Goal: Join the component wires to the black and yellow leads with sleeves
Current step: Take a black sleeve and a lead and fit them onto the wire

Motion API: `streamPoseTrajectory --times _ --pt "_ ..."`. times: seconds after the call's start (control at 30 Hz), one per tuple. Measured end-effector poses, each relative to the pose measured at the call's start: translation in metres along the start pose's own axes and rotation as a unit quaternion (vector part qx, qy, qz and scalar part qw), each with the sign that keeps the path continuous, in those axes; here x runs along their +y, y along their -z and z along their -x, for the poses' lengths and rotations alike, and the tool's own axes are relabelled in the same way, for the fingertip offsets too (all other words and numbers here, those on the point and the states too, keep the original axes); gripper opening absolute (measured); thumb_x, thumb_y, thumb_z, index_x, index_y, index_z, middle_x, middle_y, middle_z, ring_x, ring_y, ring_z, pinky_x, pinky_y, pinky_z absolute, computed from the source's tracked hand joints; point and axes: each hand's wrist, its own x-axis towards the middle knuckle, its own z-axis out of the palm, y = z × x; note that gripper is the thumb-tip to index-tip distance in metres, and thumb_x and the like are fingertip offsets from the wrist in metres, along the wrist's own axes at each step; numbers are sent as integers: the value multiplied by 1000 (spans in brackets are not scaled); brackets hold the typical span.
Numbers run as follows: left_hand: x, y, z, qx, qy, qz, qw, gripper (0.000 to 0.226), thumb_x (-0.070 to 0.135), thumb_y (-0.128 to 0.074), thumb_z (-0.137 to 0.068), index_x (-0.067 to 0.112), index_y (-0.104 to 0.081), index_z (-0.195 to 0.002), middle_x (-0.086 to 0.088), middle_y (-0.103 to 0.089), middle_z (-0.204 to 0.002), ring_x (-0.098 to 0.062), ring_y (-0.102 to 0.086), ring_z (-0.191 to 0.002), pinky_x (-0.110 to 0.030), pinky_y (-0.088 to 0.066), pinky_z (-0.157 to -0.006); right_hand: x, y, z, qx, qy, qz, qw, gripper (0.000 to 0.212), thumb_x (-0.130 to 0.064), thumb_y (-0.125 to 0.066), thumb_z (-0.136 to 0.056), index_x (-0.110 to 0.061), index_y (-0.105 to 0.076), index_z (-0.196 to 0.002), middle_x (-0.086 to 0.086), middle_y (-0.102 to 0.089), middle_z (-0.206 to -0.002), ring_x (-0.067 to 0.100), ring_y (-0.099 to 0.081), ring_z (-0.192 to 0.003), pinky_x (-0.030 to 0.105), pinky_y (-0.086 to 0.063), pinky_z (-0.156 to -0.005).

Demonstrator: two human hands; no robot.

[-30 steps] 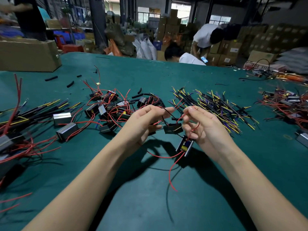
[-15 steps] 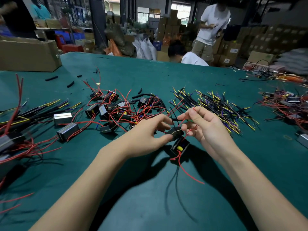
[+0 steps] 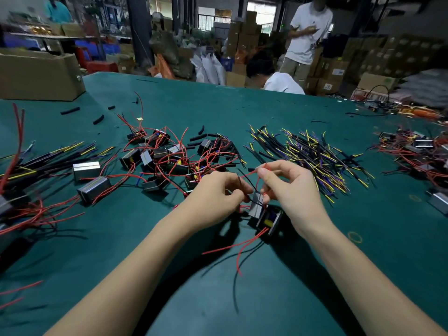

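Left hand pinches black wire; right hand pinches red wire above component. Wires thin, floppy (grip near tips).

I see a matt green table, shiny metal-cased components, glossy plastic-coated red wires, a cardboard box

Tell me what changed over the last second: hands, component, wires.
Both hands drew together. The left hand turned palm-down and now pinches black wire beside the right hand, which keeps its pinch on the red wire. The component dropped closer to the table, and its loose red wires now trail toward the left. The lead pile and component heap stayed put.
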Motion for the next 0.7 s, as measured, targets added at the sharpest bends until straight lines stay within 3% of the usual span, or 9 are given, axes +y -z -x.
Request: streamPoseTrajectory --times 0.07,0.17,0.3,0.43,0.57,0.7 --pt "1 0 0 -44 49 61 996 18 12 -48 -89 11 -66 -93 -6 -71 -96 -14 -69 -73 -27 -57 -70 2 -1 0 6 -8 -6 1000 7 -7 -65 -88 -1 -65 -84 -6 -60 -58 12 -51 -41 24 -47 -47" --pt "1 -6 1 -61 83 86 991 23 35 -56 -88 14 -65 -93 -7 -69 -94 -9 -63 -76 -27 -56 -60 1 -3 1 0 -27 -60 998 6 -7 -64 -89 -5 -66 -83 -4 -60 -58 14 -53 -46 21 -47 -46" --pt "-2 -13 0 -34 118 117 985 8 15 -54 -91 13 -61 -88 -10 -70 -87 -24 -68 -79 -49 -57 -81 -2 -4 2 -13 -32 -99 994 7 -10 -62 -90 -7 -67 -85 1 -61 -63 16 -53 -50 20 -45 -47" --pt "-2 -9 0 -35 147 146 978 11 15 -64 -81 18 -59 -90 -19 -72 -92 -28 -68 -83 -51 -49 -95 -5 -3 1 2 5 -39 999 8 -10 -62 -90 -7 -66 -83 2 -58 -63 10 -47 -45 18 -39 -42" --pt "-1 -8 3 -33 170 143 974 28 24 -77 -75 24 -57 -94 -7 -66 -77 -19 -54 -72 -34 -41 -72 -6 -2 1 -3 29 56 998 9 -15 -63 -90 -14 -66 -81 -8 -58 -65 4 -47 -51 17 -35 -50" --pt "1 -6 3 -12 181 177 967 25 7 -68 -82 22 -56 -97 -2 -67 -78 -20 -53 -76 -33 -40 -72 -8 -3 3 -18 44 98 994 8 -12 -66 -87 -13 -66 -80 -11 -60 -64 1 -51 -56 22 -43 -57"
